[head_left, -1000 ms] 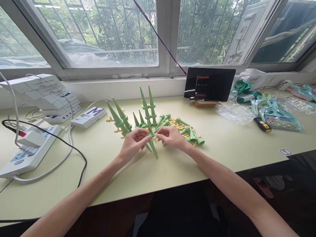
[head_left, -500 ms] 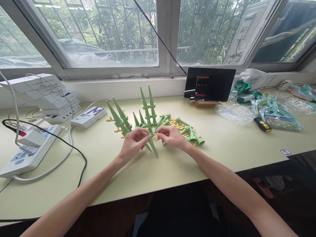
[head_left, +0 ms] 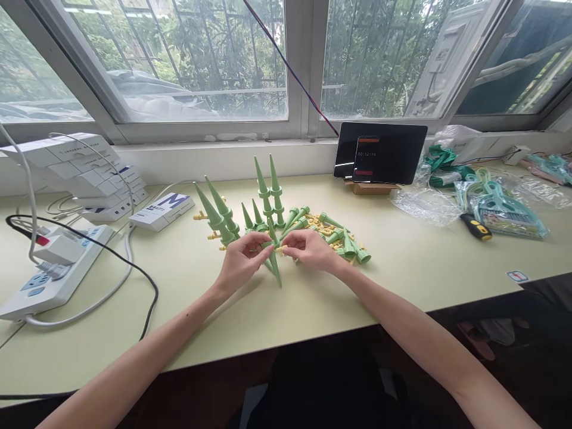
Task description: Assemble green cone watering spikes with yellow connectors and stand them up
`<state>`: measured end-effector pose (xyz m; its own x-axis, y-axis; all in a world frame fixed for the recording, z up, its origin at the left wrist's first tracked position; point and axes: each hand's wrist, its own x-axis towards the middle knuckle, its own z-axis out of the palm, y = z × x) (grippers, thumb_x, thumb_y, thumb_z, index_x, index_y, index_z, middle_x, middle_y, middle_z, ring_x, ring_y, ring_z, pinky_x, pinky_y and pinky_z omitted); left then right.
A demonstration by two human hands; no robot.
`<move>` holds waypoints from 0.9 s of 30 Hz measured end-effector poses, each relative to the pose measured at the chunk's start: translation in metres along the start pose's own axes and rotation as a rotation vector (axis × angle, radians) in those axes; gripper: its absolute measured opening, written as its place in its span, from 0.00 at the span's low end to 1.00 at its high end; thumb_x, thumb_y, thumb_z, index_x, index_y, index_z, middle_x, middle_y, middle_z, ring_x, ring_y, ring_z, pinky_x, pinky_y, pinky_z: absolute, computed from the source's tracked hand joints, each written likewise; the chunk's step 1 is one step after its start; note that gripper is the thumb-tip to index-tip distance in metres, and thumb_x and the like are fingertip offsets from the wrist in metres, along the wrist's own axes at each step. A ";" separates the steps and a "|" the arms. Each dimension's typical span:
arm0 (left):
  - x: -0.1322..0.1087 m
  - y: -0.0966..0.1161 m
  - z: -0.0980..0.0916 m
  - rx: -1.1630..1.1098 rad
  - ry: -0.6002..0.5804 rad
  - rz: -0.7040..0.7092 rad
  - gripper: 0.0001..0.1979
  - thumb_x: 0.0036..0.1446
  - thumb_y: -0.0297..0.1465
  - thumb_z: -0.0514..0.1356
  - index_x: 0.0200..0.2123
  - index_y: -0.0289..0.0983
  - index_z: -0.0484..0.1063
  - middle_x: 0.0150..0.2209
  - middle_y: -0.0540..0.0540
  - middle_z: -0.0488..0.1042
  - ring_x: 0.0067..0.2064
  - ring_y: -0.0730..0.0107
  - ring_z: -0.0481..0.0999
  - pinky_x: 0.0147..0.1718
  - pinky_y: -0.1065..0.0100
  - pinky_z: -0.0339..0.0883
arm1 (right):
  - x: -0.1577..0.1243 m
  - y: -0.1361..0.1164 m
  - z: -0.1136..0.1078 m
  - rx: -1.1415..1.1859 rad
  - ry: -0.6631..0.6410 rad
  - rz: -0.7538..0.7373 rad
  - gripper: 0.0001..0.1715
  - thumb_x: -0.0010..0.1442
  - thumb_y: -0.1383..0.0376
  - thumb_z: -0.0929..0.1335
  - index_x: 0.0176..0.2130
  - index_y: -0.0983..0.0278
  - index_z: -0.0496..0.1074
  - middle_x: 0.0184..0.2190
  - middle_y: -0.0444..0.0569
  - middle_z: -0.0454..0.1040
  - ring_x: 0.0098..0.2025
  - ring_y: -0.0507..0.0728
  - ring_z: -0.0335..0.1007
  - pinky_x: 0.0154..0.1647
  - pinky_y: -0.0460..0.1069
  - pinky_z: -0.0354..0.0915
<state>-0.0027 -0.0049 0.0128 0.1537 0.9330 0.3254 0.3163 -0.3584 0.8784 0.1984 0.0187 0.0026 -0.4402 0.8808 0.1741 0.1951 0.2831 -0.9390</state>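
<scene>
My left hand [head_left: 245,257] is closed, pinching a green plastic watering spike [head_left: 276,271] whose pointed end slants down toward me. In my right hand [head_left: 310,250], thumb and forefinger pinch a small yellow valve piece [head_left: 281,250] at the side of that spike. The fingers hide where the two parts meet. Another green tip shows behind the held spike. Just beyond my hands, pairs of green spikes [head_left: 270,196] stand upright, stacked one in another. To the left, more stacked spikes [head_left: 215,214] lean outward with yellow valves on their sides.
Loose green spikes and yellow valves lie in a pile [head_left: 339,235] right of my hands. A tablet [head_left: 402,155] with a phone [head_left: 367,159] stands behind. White boxes [head_left: 163,211], a power strip [head_left: 58,271] and cables are left. A yellow-black handle [head_left: 476,227] and plastic bags [head_left: 504,208] lie right.
The held spike has turned slightly, its tip now a little farther left and pointing more straight down. The yellow valve shows more plainly beside it. Both hands stay nearly in place.
</scene>
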 end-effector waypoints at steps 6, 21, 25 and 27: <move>0.000 -0.004 -0.001 0.053 -0.013 0.060 0.11 0.53 0.35 0.67 0.40 0.38 0.75 0.37 0.45 0.73 0.27 0.75 0.70 0.24 0.72 0.69 | 0.000 0.001 0.002 -0.016 0.003 -0.029 0.07 0.55 0.63 0.71 0.34 0.66 0.74 0.27 0.46 0.74 0.27 0.51 0.71 0.26 0.45 0.67; 0.000 -0.005 0.000 0.026 -0.097 0.070 0.14 0.57 0.39 0.64 0.45 0.40 0.73 0.46 0.42 0.73 0.36 0.69 0.73 0.26 0.72 0.73 | -0.002 -0.008 0.003 0.018 0.053 -0.030 0.10 0.55 0.61 0.72 0.32 0.66 0.75 0.26 0.46 0.73 0.24 0.51 0.69 0.24 0.45 0.67; 0.000 -0.003 0.001 -0.028 -0.098 0.046 0.16 0.56 0.39 0.64 0.46 0.39 0.72 0.47 0.41 0.73 0.38 0.66 0.76 0.27 0.70 0.75 | -0.002 -0.007 0.002 0.024 0.063 -0.051 0.14 0.54 0.57 0.72 0.33 0.66 0.75 0.27 0.47 0.75 0.25 0.51 0.70 0.26 0.47 0.69; 0.000 -0.004 0.001 -0.041 -0.079 0.036 0.17 0.55 0.39 0.65 0.46 0.38 0.72 0.47 0.41 0.73 0.40 0.64 0.76 0.30 0.68 0.76 | -0.001 -0.006 0.002 0.025 0.065 -0.054 0.14 0.54 0.56 0.73 0.32 0.66 0.75 0.26 0.46 0.74 0.25 0.51 0.69 0.26 0.46 0.68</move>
<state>-0.0026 -0.0032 0.0091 0.2377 0.9136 0.3299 0.2708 -0.3885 0.8807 0.1957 0.0152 0.0075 -0.3918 0.8873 0.2432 0.1497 0.3223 -0.9347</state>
